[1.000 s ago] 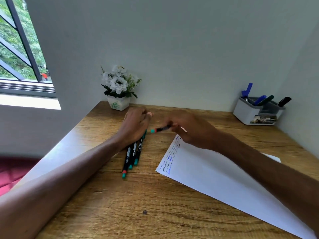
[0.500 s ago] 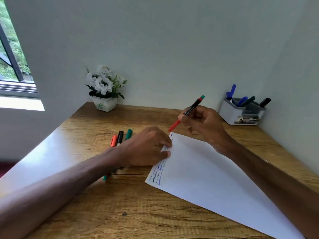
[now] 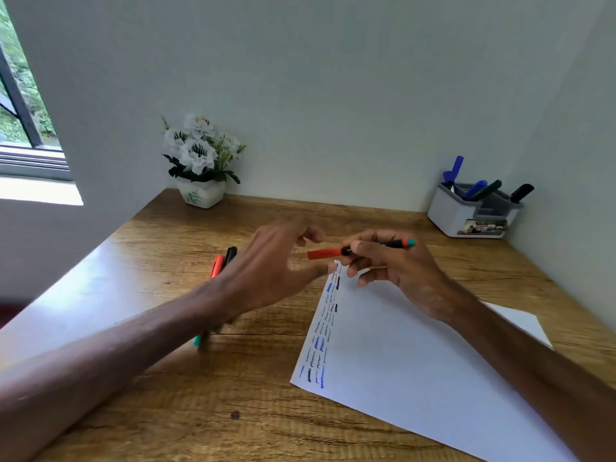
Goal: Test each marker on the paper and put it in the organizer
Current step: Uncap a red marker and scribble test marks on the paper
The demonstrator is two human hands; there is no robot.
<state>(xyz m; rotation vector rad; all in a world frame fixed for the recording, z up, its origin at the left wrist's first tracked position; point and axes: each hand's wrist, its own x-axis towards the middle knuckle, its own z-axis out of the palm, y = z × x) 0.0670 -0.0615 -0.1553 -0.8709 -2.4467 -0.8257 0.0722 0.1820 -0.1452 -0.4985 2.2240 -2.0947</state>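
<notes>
Whereas half a second ago the left hand (image 3: 266, 265) lay flat on the paper's far-left corner, it is now lifted off the sheet, fingers loosely spread and reaching toward the red cap end of the marker (image 3: 360, 251). That marker, earlier tilted steeply with its teal end up, is now nearly level above the far corner of the paper (image 3: 416, 355), red cap pointing left, teal end pointing right. The right hand (image 3: 393, 265) pinches its black barrel between thumb and fingers. Whether the left fingertips touch the cap cannot be told.

On the sheet's left edge runs a column of short blue, black and green test strokes. Left of the paper, partly hidden under the left wrist, lie the spare markers (image 3: 222, 265): an orange-red cap and a black cap show at the far end, a teal tip at the near end.

All of it sits on a wood-grain worktop (image 3: 200, 411) set into a corner of pale walls. At the far right stands the white-and-grey organizer (image 3: 466, 215), already holding blue, dark green and black markers. At the far left is a white flower pot (image 3: 201, 191) with white blooms, and beyond it a window (image 3: 23, 128) showing green foliage.
</notes>
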